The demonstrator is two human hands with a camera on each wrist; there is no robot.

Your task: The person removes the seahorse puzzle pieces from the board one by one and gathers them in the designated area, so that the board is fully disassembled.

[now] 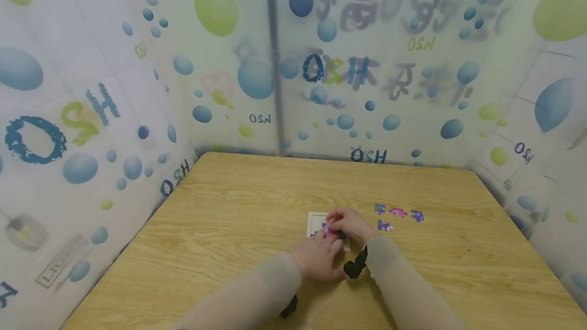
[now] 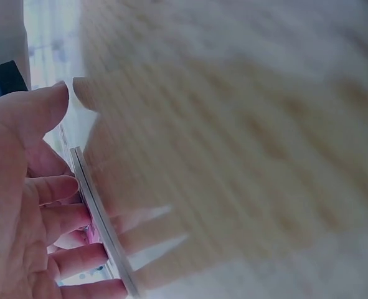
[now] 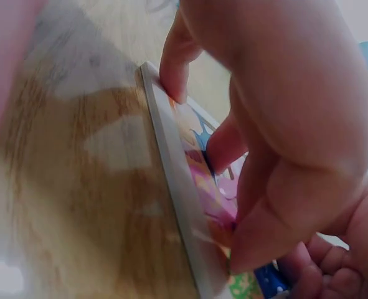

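Observation:
A small jigsaw puzzle with a white-edged tray (image 1: 314,218) lies on the table, partly covered by both hands. The left hand (image 1: 318,257) has its fingers extended and rests the fingertips along the near edge of the tray; its thumb stands away in the left wrist view. The right hand (image 1: 352,224) reaches over the tray from the right. Its thumb and fingers curl down around a pink puzzle piece (image 3: 212,196) at the tray's surface in the right wrist view. Fingers hide much of the picture. Several loose purple and pink pieces (image 1: 398,212) lie right of the tray.
The wooden table (image 1: 220,208) has pale curtains printed with blue and green dots (image 1: 254,78) around its back and sides. Black straps (image 1: 355,268) with devices sit at both wrists, close above the table.

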